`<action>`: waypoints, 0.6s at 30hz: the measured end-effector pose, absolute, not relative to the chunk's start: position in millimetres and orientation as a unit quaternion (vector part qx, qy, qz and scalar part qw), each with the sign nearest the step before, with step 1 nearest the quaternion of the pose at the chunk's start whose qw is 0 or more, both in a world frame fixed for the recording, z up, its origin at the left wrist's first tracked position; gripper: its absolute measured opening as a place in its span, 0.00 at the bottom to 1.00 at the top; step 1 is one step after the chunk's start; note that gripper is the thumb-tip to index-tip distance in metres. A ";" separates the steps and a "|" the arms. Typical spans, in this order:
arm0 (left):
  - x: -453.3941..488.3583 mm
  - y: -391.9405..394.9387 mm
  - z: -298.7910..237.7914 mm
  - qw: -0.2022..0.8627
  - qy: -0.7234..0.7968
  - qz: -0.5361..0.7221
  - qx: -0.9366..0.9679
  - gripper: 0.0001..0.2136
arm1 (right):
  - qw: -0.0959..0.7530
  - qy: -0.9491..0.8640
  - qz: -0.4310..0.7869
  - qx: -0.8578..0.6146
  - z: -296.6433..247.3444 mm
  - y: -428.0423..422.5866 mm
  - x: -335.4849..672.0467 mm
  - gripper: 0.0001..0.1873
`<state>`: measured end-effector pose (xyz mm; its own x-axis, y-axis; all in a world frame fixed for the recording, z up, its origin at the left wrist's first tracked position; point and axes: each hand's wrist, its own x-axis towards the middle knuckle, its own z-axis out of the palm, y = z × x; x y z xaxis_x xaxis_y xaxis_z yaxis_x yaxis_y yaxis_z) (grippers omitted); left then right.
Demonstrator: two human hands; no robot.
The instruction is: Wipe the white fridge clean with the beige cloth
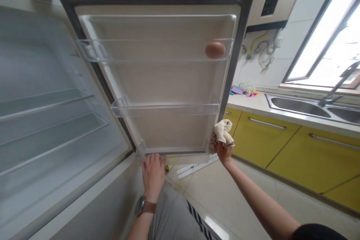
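In front of me a fridge door (pixel 160 82) stands wide, its inner side towards me. My left hand (pixel 153 170) lies with its fingers over the front edge of the lowest clear door shelf (pixel 185 157), near the hinge side. At the door's outer lower edge, my right hand (pixel 224 153) grips a bunched beige cloth (pixel 222 133), which touches the door's side. Part of that hand is hidden behind the cloth. A brown egg (pixel 215 50) sits at the right end of the top door shelf (pixel 154 50). The middle door shelf (pixel 165 110) holds nothing visible.
On the left is the fridge interior (pixel 25 63) with glass shelves (pixel 50 131). Yellow cabinets (pixel 270 131) run along the right under a counter with a double steel sink (pixel 298 105). Colourful items (pixel 243 90) lie on the counter. White strips (pixel 197 168) rest on the floor behind the door.
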<state>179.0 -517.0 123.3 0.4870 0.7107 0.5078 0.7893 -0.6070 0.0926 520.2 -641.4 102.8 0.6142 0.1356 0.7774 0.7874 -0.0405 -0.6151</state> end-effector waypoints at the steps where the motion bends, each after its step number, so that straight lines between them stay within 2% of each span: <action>1: 179.1 -516.8 123.1 0.076 -0.437 -0.257 -0.859 0.12 | 0.594 -0.348 -0.263 -0.676 91.8 -643.9 519.9 0.21; 11: 182.3 -519.8 127.3 0.073 -0.435 -0.259 -0.860 0.12 | 0.571 -0.365 -0.153 -0.719 4.0 -663.5 516.7 0.21; 18: 182.2 -519.8 128.0 0.067 -0.437 -0.254 -0.860 0.14 | 0.591 -0.350 -0.127 -0.716 -14.8 -665.6 508.9 0.21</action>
